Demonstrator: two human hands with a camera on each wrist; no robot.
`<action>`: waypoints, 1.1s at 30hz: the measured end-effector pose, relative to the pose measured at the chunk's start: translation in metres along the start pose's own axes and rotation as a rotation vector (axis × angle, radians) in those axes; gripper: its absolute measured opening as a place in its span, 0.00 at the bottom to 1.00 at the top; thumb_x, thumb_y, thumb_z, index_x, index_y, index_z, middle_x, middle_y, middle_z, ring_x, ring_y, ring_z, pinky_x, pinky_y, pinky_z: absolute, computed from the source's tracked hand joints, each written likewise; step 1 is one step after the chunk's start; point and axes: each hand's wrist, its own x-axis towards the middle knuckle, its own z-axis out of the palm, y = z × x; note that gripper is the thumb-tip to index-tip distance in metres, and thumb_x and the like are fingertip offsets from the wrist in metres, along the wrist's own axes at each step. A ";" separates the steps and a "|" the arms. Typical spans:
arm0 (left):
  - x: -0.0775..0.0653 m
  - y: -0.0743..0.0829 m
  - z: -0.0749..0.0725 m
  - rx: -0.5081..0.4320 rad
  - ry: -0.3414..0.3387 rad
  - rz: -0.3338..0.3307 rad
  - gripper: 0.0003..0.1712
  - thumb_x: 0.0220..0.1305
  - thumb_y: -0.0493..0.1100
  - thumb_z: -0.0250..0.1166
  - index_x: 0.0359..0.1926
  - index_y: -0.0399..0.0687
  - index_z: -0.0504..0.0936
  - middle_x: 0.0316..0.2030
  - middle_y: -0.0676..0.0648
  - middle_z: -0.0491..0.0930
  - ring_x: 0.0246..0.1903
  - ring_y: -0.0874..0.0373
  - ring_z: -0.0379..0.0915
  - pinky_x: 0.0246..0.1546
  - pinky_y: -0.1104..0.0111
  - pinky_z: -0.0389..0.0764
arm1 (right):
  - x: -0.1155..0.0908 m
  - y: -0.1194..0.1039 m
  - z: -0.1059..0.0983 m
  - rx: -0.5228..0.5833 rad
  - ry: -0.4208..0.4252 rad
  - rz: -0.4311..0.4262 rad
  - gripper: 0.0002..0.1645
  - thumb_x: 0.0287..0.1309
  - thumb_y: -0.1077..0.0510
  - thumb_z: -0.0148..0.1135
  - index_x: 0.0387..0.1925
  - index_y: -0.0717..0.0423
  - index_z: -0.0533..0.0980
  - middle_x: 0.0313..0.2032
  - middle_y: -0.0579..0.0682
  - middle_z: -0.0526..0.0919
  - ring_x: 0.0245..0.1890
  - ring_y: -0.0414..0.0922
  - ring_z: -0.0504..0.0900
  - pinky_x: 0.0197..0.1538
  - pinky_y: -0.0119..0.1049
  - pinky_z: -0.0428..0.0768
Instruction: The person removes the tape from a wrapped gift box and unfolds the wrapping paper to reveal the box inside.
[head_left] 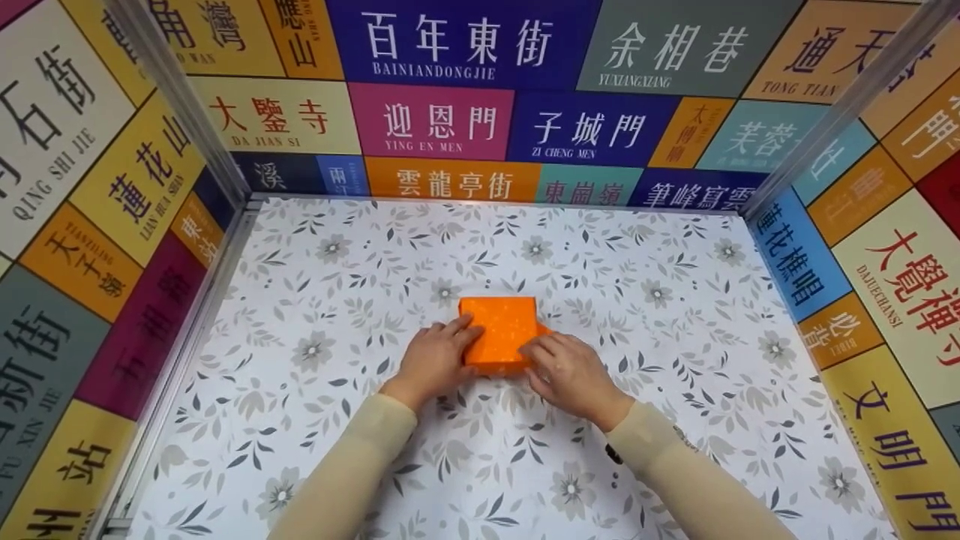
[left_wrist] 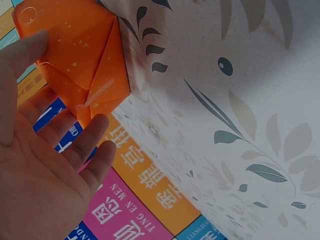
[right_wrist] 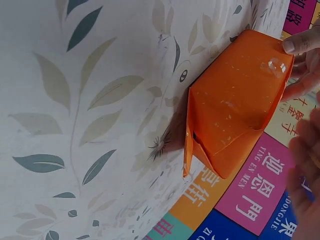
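A box wrapped in orange paper (head_left: 498,330) with pale flecks sits mid-table between both hands. My left hand (head_left: 437,354) holds its left side, thumb on one face and fingers round the edge. In the left wrist view, folded orange paper (left_wrist: 75,47) at that end carries a strip of clear tape (left_wrist: 100,92). My right hand (head_left: 574,371) is at the near right corner, fingers loosely bent. The right wrist view shows this hand (right_wrist: 306,165) beside the box, partly cut off. A loose paper flap (right_wrist: 189,135) stands out from the right end there.
A white tablecloth (head_left: 315,420) with grey flowers and leaves covers the table. Colourful panels (head_left: 431,120) with printed characters stand behind and on both sides, joined by metal posts (head_left: 191,97). A small dark object (head_left: 613,453) shows by the right cuff.
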 end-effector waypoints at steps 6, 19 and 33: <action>0.000 0.003 0.002 0.036 0.003 0.003 0.40 0.59 0.57 0.70 0.72 0.57 0.70 0.72 0.48 0.63 0.61 0.43 0.67 0.62 0.49 0.66 | 0.002 -0.005 0.003 -0.027 -0.153 0.184 0.32 0.59 0.56 0.63 0.66 0.55 0.70 0.53 0.53 0.80 0.51 0.53 0.80 0.55 0.48 0.76; -0.003 0.013 -0.007 0.006 0.094 0.058 0.40 0.57 0.61 0.70 0.67 0.50 0.74 0.53 0.46 0.77 0.49 0.48 0.72 0.60 0.55 0.69 | 0.016 -0.007 0.006 0.001 -0.242 0.326 0.37 0.65 0.49 0.59 0.70 0.61 0.65 0.60 0.60 0.77 0.61 0.56 0.74 0.68 0.51 0.62; 0.002 -0.005 -0.007 -0.038 0.057 0.032 0.35 0.59 0.40 0.64 0.69 0.47 0.73 0.69 0.46 0.67 0.65 0.48 0.65 0.65 0.54 0.64 | 0.026 -0.011 0.011 -0.037 -0.303 0.372 0.49 0.59 0.29 0.60 0.68 0.61 0.67 0.63 0.58 0.74 0.64 0.56 0.70 0.69 0.57 0.57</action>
